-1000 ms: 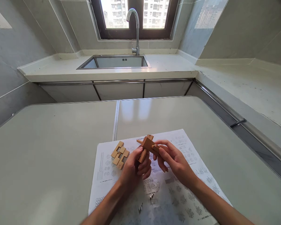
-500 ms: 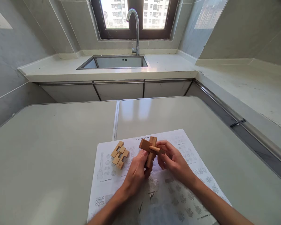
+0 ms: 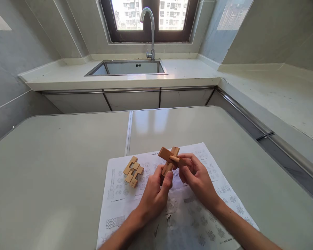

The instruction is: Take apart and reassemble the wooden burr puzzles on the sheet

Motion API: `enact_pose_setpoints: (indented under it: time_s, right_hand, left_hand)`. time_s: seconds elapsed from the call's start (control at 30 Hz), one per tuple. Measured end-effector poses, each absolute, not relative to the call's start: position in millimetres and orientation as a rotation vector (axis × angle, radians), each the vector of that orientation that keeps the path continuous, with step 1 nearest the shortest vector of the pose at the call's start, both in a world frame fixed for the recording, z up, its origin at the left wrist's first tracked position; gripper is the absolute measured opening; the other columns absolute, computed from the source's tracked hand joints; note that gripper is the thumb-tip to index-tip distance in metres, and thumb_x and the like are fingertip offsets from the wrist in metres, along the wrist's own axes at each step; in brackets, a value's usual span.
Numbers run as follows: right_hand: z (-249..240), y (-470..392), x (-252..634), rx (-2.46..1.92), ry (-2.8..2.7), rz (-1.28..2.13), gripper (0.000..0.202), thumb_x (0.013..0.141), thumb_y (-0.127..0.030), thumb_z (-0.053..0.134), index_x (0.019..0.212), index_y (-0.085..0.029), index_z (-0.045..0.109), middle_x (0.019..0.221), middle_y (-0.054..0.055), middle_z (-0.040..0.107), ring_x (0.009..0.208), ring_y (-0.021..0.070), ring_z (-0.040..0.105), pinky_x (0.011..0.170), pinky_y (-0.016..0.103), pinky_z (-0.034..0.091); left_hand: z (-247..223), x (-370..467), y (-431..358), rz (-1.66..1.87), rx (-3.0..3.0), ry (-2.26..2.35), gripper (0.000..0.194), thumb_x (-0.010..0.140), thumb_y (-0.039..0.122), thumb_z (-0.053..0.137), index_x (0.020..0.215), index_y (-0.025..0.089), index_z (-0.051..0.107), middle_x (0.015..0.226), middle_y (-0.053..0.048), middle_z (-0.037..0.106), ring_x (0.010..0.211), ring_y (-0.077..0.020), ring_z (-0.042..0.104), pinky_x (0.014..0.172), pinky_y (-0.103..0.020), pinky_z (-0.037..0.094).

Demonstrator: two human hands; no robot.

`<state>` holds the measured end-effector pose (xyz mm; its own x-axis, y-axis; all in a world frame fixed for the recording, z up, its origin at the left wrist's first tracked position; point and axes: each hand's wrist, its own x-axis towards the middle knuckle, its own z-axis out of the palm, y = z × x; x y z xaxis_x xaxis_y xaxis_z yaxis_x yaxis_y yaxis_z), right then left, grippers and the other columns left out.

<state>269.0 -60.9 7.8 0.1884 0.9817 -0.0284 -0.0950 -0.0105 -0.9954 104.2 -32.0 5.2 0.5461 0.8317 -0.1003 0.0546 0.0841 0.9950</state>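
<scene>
Three brown wooden pieces are joined as a crossed wooden puzzle above the printed sheet. My left hand grips the lower end of its long notched bar, thumb on the near side. My right hand has its thumb and fingers closed on the end of the thin round rod, which sticks out to the right. A flat block points to the upper left. Left of my hands, a cluster of lighter wooden pieces lies on the sheet.
The sheet lies on a pale table with a seam running away from me. Beyond it are a counter, a sink, a faucet and a window. A ledge with a metal rail runs along the right.
The crossed puzzle has moved slightly up and right and tilted. My left thumb has shifted down the bar, and my right fingers have closed on the rod's end.
</scene>
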Motion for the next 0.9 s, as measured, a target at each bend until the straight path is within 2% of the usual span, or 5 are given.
enact_pose_setpoints:
  time_s: [0.17, 0.33, 0.63, 0.9]
  right_hand:
    - [6.8, -61.0, 269.4, -1.272, -0.951, 1.109, 0.032, 0.101, -0.054, 0.064, 0.112, -0.024, 0.062, 0.09, 0.003, 0.07, 0.059, 0.0122, 0.05, 0.055, 0.028, 0.042]
    - [6.4, -59.6, 269.7, -1.265, -0.953, 1.127, 0.032, 0.1, -0.054, 0.064, 0.11, -0.023, 0.062, 0.095, 0.004, 0.072, 0.058, 0.0115, 0.049, 0.055, 0.028, 0.04]
    - [8.2, -59.9, 269.0, -1.27, -0.955, 1.145, 0.032, 0.099, -0.055, 0.065, 0.107, -0.024, 0.061, 0.09, 0.003, 0.071, 0.056, 0.0111, 0.045, 0.052, 0.027, 0.037]
    - [7.0, -58.6, 271.3, -1.257, -0.993, 1.174, 0.033, 0.1, -0.055, 0.064, 0.107, -0.023, 0.06, 0.079, 0.0, 0.063, 0.058, 0.0119, 0.042, 0.053, 0.027, 0.034]
  left_hand:
    - [1.6, 105.2, -34.6, 0.709, 1.464, 0.893, 0.046, 0.106, 0.061, 0.039, 0.107, 0.018, 0.054, 0.074, 0.0, 0.054, 0.061, -0.014, 0.041, 0.057, -0.027, 0.032]
    - [-1.3, 104.5, -33.0, 0.686, 1.467, 0.875, 0.047, 0.108, 0.061, 0.035, 0.107, 0.018, 0.053, 0.077, 0.0, 0.054, 0.062, -0.0139, 0.041, 0.057, -0.027, 0.031]
    - [-0.6, 104.7, -33.5, 0.693, 1.444, 0.872, 0.044, 0.108, 0.059, 0.036, 0.099, 0.019, 0.052, 0.073, 0.002, 0.05, 0.061, -0.0134, 0.038, 0.057, -0.028, 0.031]
    - [2.2, 105.6, -33.0, 0.695, 1.425, 0.867, 0.047, 0.107, 0.063, 0.035, 0.1, 0.019, 0.051, 0.072, 0.002, 0.049, 0.061, -0.014, 0.038, 0.057, -0.029, 0.03]
